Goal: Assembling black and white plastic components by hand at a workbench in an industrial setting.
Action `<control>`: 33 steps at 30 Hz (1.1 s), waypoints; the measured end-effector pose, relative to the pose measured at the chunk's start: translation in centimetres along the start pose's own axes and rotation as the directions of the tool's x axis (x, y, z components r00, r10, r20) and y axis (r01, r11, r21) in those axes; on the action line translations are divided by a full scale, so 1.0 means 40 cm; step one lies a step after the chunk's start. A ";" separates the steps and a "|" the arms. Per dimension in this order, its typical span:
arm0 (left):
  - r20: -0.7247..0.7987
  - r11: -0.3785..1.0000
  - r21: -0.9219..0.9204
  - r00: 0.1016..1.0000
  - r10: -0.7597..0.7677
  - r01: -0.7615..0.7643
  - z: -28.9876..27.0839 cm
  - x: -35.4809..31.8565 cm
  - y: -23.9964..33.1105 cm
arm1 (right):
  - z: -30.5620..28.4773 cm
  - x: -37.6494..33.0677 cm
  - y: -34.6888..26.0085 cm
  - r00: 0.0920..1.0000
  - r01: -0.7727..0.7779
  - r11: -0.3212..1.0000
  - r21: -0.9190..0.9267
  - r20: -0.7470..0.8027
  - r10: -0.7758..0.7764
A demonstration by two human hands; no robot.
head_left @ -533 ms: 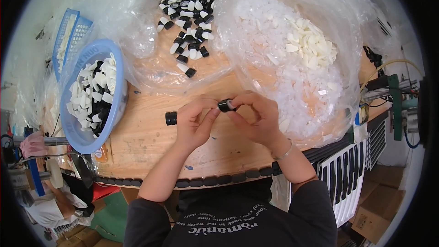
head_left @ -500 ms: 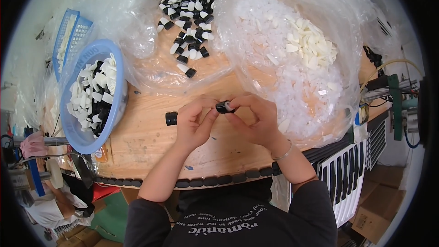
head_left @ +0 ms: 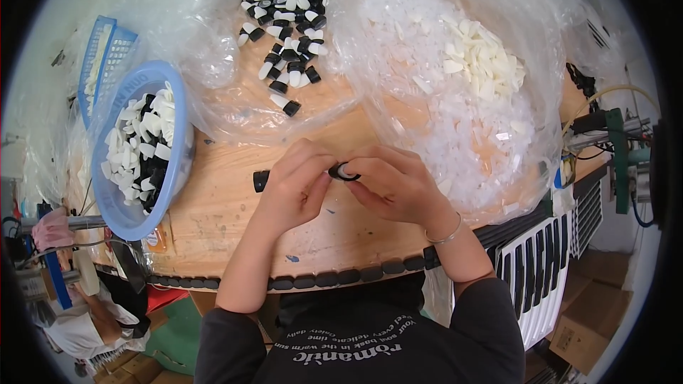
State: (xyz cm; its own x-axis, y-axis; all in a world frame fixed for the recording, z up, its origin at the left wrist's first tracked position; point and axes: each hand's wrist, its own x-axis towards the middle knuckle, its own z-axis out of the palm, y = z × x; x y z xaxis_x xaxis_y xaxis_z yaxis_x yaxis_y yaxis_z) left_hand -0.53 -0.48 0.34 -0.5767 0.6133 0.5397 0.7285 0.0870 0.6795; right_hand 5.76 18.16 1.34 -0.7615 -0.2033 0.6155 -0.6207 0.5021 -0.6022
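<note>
A small black cap with a pale round end [head_left: 346, 173] is pinched between the fingertips of both hands above the table. My left hand [head_left: 297, 183] is closed with its fingertips at the cap's left side. From the other side, my right hand [head_left: 400, 186] grips it with thumb and fingers, hiding part of it. A second black cap [head_left: 261, 181] lies on the wooden table beside my left hand. Farther back is a pile of black caps with white rounded tips [head_left: 288, 11], one such piece [head_left: 286, 104] lying nearest to me.
A blue basin [head_left: 186, 149] of white and black pieces stands left, before a blue basket [head_left: 121, 46]. Right, plastic sheeting [head_left: 341, 64] holds clear bits [head_left: 498, 146] and cream tongue-shaped pieces [head_left: 484, 57]. Dark pads [head_left: 324, 281] line the near edge. A person [head_left: 85, 323] is lower left.
The held black cap has turned and now faces more endwise, its rim showing as a ring. My left hand has shifted slightly left, closer to the loose black cap.
</note>
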 end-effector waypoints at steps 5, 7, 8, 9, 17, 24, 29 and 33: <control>-0.050 0.996 -0.072 0.997 -0.053 0.050 0.012 -0.004 -0.003 | 0.004 0.003 -0.005 0.999 0.025 0.999 -0.042 -0.039 -0.027; -0.060 0.994 -0.101 0.997 -0.049 0.043 0.016 -0.008 -0.010 | 0.007 0.006 -0.007 0.998 0.027 0.999 -0.025 -0.057 -0.029; -0.069 0.991 -0.131 0.997 -0.045 0.035 0.017 -0.009 -0.013 | 0.008 0.007 -0.007 0.997 0.028 1.000 -0.009 -0.075 -0.029; -0.069 0.991 -0.131 0.997 -0.045 0.036 0.015 -0.008 -0.014 | 0.007 0.006 -0.007 0.997 0.027 1.000 -0.008 -0.075 -0.028; -0.007 0.999 -0.043 1.000 0.014 -0.014 0.001 0.000 -0.013 | -0.009 0.006 -0.011 0.999 -0.049 0.998 0.049 0.001 0.049; -0.188 0.974 -0.226 0.982 -0.034 -0.010 0.056 -0.016 -0.033 | 0.018 0.001 -0.013 0.992 0.007 1.000 -0.015 -0.123 -0.008; -0.246 0.877 -0.478 0.950 -0.195 0.056 0.076 -0.023 -0.016 | 0.021 0.000 -0.018 0.981 -0.036 0.991 0.131 -0.186 0.060; -0.225 0.865 -0.492 0.946 -0.231 0.094 0.069 -0.026 -0.012 | 0.028 0.000 -0.013 0.974 -0.025 0.991 0.129 -0.220 0.054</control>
State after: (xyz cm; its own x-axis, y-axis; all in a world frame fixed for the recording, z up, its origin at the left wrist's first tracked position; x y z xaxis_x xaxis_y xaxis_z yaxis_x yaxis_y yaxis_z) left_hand 0.72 1.02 -1.93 -0.7976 0.3834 0.4657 0.3940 -0.2535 0.8834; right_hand 5.86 16.97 1.08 -0.7338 0.0142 0.6792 -0.6200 0.3948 -0.6780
